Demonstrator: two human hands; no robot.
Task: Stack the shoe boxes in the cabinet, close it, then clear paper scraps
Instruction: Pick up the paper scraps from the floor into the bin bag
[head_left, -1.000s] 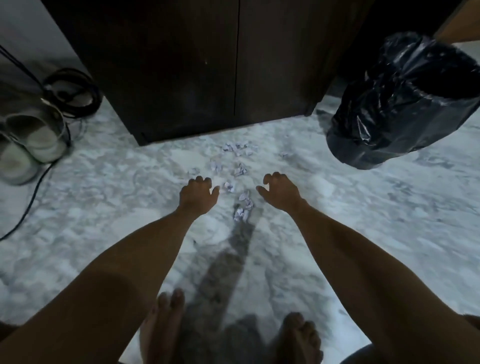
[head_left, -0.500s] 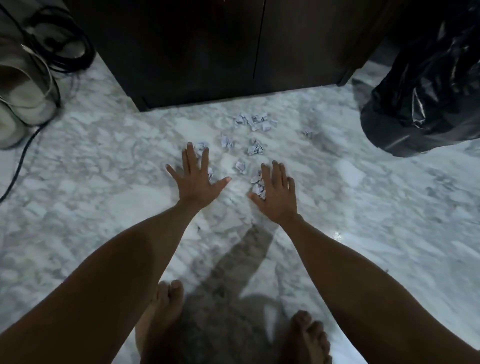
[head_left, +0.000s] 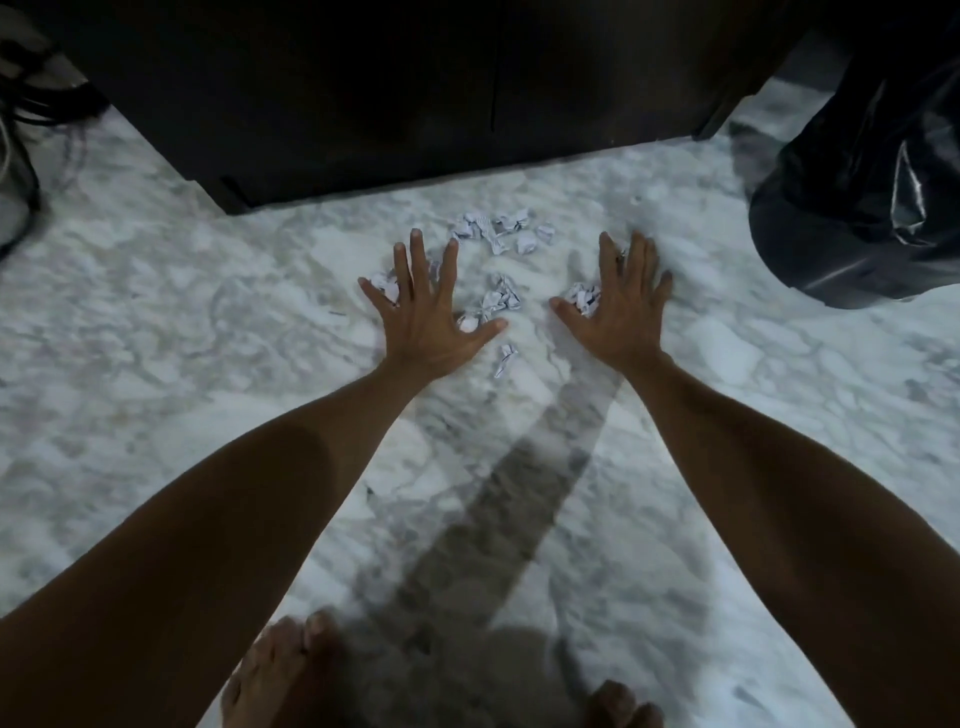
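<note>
Crumpled white paper scraps (head_left: 496, 265) lie scattered mid-frame on the floor — some bunched, some apart. The dark cabinet (head_left: 395, 93) fills the top, doors shut.

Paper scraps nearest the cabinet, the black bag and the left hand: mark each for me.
Paper scraps (head_left: 501, 228), head view: middle of the cluster nearest the cabinet.
Black bag (head_left: 857, 208), head view: its glossy wrinkled side.
Left hand (head_left: 431, 312), head view: back of the hand, fingers spread on the floor.

No legible text, only faint unreadable print on the crumpled paper scraps (head_left: 498, 231).
</note>
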